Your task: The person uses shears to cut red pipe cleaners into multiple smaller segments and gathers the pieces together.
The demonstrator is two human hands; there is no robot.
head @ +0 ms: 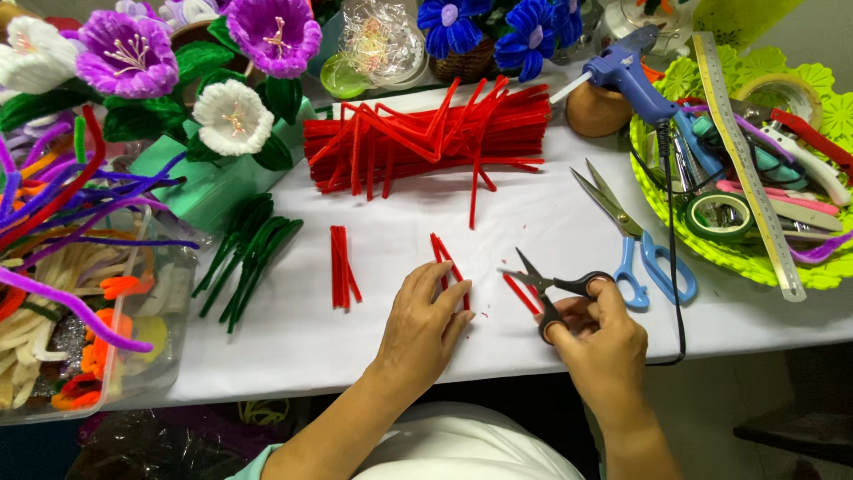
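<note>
My right hand (602,342) grips small black scissors (546,283), blades open and pointing left above the white tabletop (391,338). A short red pipe-cleaner piece (520,293) lies just under the blades. My left hand (425,322) rests flat on the table, fingertips touching a pair of short red pieces (446,258). Another small bunch of short red pieces (342,267) lies to the left. A large pile of long red pipe cleaners (426,133) lies further back.
Blue-handled scissors (635,236) lie to the right. A blue glue gun (635,76) leans on a green basket (755,262) with rulers and tape. Green stems (249,258), pipe-cleaner flowers (233,116) and a clear box of pieces (80,320) fill the left.
</note>
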